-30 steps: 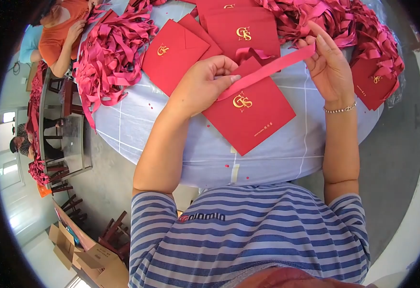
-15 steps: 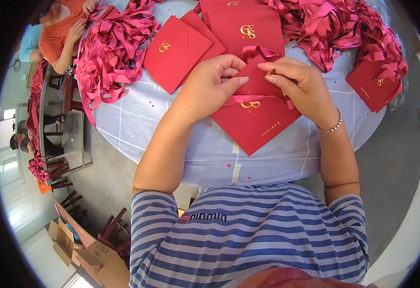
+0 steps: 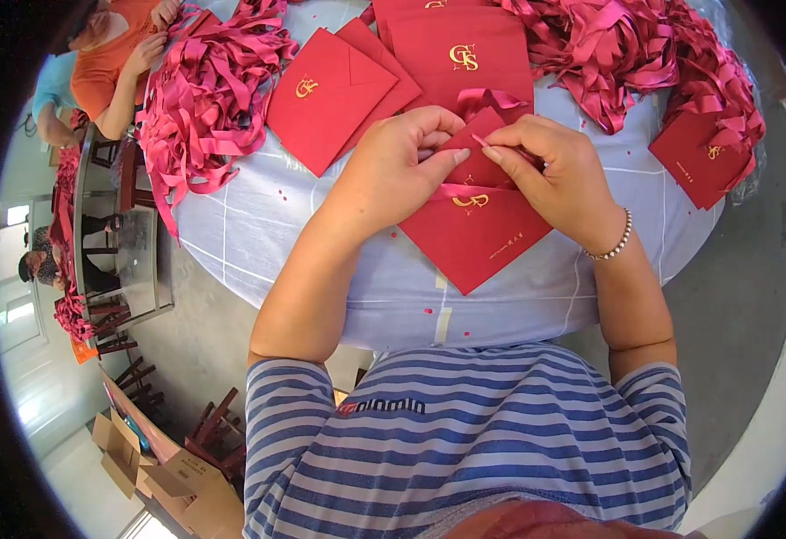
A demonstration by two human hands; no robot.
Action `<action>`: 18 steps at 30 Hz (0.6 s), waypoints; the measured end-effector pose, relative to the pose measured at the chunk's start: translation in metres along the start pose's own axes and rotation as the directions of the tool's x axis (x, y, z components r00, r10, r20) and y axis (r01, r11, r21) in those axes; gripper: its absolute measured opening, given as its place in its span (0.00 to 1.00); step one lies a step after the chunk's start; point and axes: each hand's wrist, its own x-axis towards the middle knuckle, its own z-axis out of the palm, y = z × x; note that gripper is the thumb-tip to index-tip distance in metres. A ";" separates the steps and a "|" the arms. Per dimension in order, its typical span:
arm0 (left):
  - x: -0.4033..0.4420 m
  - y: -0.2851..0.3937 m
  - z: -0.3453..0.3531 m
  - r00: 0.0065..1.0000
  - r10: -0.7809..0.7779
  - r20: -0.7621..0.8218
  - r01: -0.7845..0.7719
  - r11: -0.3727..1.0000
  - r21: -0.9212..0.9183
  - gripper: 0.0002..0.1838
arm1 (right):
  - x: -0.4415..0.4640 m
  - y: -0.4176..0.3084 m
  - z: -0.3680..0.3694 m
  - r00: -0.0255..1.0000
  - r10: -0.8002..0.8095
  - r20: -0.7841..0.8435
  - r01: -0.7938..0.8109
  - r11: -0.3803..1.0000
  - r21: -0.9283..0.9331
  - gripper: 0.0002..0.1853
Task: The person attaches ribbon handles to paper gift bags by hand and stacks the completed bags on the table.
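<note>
A red envelope point(image 3: 478, 235) with a gold emblem lies on the table with one corner toward me. Across it, just above the emblem, runs a pink ribbon point(image 3: 451, 190). My left hand point(image 3: 408, 166) grips the envelope's upper left side, thumb on top and fingers curled at the edge. On the other side my right hand point(image 3: 556, 171) pinches a small end of ribbon point(image 3: 480, 140) between thumb and index finger, over the envelope's upper part. The rest of that ribbon is hidden by the fingers.
More red envelopes point(image 3: 330, 99) lie behind my hands. Heaps of pink ribbon point(image 3: 209, 108) are at the left and right point(image 3: 608, 54). An envelope point(image 3: 693, 157) sits at the right edge of the tablecloth point(image 3: 393, 305). Co-workers' hands point(image 3: 148, 51) show at far left.
The long ribbon my right hand stretched up to the right now lies across the envelope. My right hand has come down and left to the envelope's top. The envelope has shifted slightly right.
</note>
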 end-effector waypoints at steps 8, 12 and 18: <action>-0.003 0.004 0.002 0.997 0.056 -0.059 -0.051 0.995 0.082 0.12 | -0.003 -0.007 0.002 0.980 0.194 0.043 -0.198 0.974 0.114 0.06; -0.002 0.004 0.001 0.999 0.038 -0.018 -0.037 0.998 0.052 0.12 | -0.003 -0.009 0.000 0.935 0.354 0.008 -0.338 0.886 0.319 0.08; -0.004 0.007 0.002 0.997 0.075 -0.025 -0.074 0.996 0.058 0.12 | -0.003 -0.003 0.003 0.990 0.138 -0.032 -0.136 0.988 0.072 0.06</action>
